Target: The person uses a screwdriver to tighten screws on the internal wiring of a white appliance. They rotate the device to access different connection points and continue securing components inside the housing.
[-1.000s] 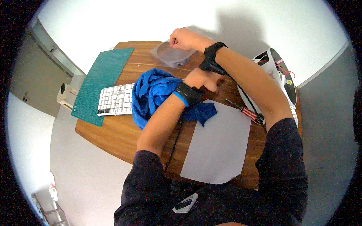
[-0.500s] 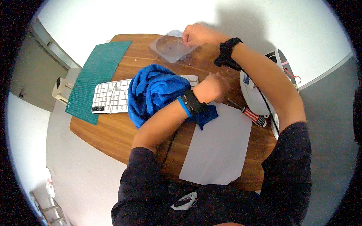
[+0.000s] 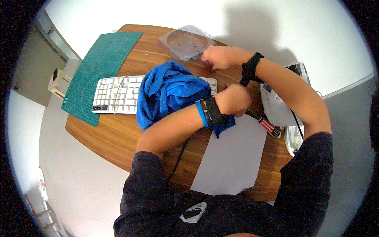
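My right hand [image 3: 224, 57], fingers curled together, is over the tabletop just beside the near right edge of a clear plastic tray [image 3: 167, 39]. A few small dark pieces lie in that tray. My left hand [image 3: 235, 100] is closed above the far end of a white sheet of paper [image 3: 229, 158], to the right of a crumpled blue cloth [image 3: 169, 93]. What either hand holds, if anything, is hidden by the fingers. Close to my left hand lies a screwdriver [image 3: 270, 127] with a red, white and dark patterned handle. The cloth covers part of a white keyboard [image 3: 118, 94].
A green cutting mat [image 3: 104, 65] lies along the left of the wooden table [image 3: 100, 136]. White rounded objects [image 3: 272, 104] stand at the right edge, partly behind my right forearm. A white wall [image 3: 316, 31] rises behind the table. A black cable [image 3: 179, 158] runs under my left arm.
My right hand has left the tray's right rim and come nearer to my left hand. My left hand has shifted slightly right. The whole view has moved a little.
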Demonstrator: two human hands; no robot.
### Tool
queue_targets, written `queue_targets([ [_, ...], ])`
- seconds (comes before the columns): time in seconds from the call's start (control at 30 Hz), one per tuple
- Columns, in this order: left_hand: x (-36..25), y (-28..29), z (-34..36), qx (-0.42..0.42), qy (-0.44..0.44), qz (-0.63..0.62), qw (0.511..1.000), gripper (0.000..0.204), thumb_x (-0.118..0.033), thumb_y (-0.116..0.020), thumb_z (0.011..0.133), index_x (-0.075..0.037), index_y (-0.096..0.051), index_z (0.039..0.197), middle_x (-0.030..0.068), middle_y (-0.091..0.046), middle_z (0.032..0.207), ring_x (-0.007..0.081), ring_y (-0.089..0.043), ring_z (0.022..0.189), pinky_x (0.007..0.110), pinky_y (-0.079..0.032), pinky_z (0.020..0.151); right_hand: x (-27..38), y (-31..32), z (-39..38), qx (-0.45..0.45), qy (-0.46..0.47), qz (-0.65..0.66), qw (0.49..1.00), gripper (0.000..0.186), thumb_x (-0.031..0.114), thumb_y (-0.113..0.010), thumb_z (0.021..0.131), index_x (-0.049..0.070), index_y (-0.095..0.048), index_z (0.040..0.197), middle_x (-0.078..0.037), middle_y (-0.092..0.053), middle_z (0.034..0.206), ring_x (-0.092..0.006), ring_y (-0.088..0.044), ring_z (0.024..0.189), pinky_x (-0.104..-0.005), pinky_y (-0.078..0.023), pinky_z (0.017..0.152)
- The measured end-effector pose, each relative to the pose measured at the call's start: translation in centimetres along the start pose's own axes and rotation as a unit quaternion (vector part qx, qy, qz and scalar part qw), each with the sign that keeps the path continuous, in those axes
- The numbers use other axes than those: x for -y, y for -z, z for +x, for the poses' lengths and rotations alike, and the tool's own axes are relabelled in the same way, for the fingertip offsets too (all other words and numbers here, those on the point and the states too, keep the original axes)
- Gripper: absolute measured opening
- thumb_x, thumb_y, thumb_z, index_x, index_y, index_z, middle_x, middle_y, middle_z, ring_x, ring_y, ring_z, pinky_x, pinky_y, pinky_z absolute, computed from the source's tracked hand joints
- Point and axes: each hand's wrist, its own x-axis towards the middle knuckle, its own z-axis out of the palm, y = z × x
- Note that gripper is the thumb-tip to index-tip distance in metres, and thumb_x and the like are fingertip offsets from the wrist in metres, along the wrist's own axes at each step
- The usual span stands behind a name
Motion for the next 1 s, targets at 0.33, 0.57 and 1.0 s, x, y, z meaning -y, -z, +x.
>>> queue_targets([
  [0.33,0.5,0.7,0.4,0.058,0.052,-0.061,0.995,0.025,-0.022,-0.076,0.08,-0.009,-0.076,0.102,0.0132,-0.077,0.103,0.0403,-0.074,0.093,0.05,-0.061,0.077,-2.5,5.8,0.8,-0.249,-0.053,-0.033,0.967,0.017,0.016,-0.077,0.084,0.007,-0.081,0.098,-0.013,-0.078,0.096,-0.0274,-0.077,0.089,-0.0413,-0.062,0.079],
  [0.57,0.8,1.4,0.7,0.031,0.033,-0.088,0.995,0.032,-0.033,-0.077,0.082,-0.003,-0.081,0.093,0.0235,-0.076,0.096,0.043,-0.074,0.092,0.05,-0.061,0.079,-1.3,11.0,-6.0,-0.297,-0.058,0.0,0.953,0.018,0.021,-0.076,0.093,0.007,-0.082,0.102,-0.01,-0.08,0.097,-0.025,-0.077,0.088,-0.0369,-0.062,0.083],
  [1.0,-0.1,13.2,0.9,0.015,0.073,-0.165,0.983,0.055,-0.039,-0.065,0.105,-0.003,-0.058,0.146,0.0289,-0.067,0.134,0.0441,-0.07,0.112,0.049,-0.058,0.094,16.3,5.4,-37.7,-0.258,-0.409,0.146,0.863,0.077,0.04,-0.085,0.088,0.007,-0.054,0.15,-0.021,-0.068,0.134,-0.0358,-0.068,0.123,-0.0447,-0.053,0.107],
])
